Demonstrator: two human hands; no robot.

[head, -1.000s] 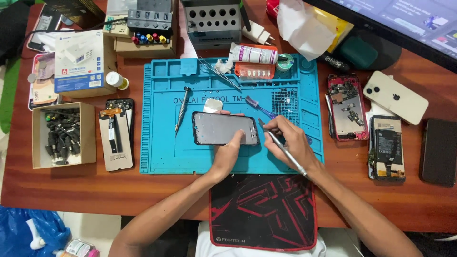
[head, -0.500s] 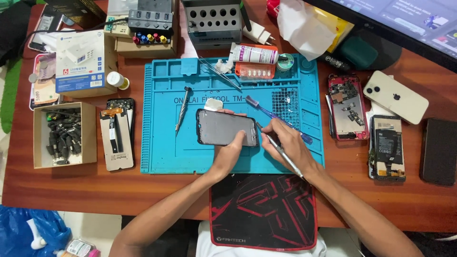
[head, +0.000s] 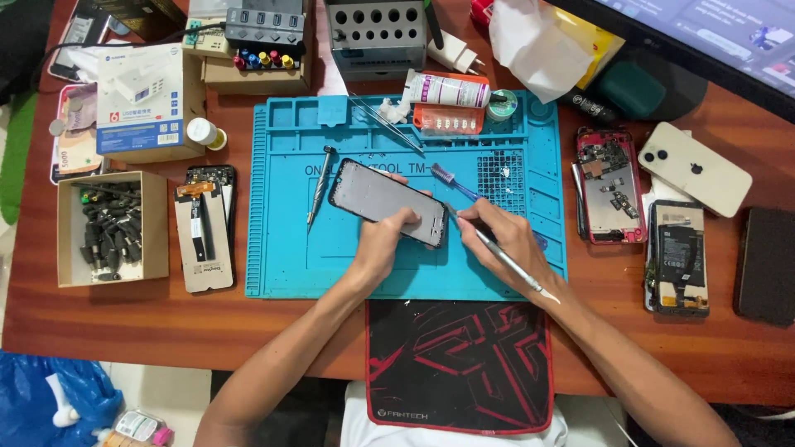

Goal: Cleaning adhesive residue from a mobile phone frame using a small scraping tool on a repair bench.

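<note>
A dark phone frame (head: 383,199) lies tilted on the blue repair mat (head: 290,257), its left end pointing up and away. My left hand (head: 387,242) grips its near long edge with thumb and fingers. My right hand (head: 507,242) holds a thin metal scalpel-like tool (head: 507,258) like a pen, its tip at the frame's right end. A blue toothbrush (head: 454,184) lies just beyond my right fingers. A small screwdriver (head: 320,184) rests on the mat left of the frame.
Opened phones (head: 611,184) and a white phone back (head: 692,168) lie to the right. A cardboard box of black parts (head: 112,228) and another phone body (head: 203,236) sit to the left. Glue tube, tweezers and tool holders line the back; a red-black pad (head: 460,364) lies at the front.
The phone frame has been turned on the mat, its left end swinging further up and away. My left hand shifted along it; my right hand with the tool stayed at the right end.
</note>
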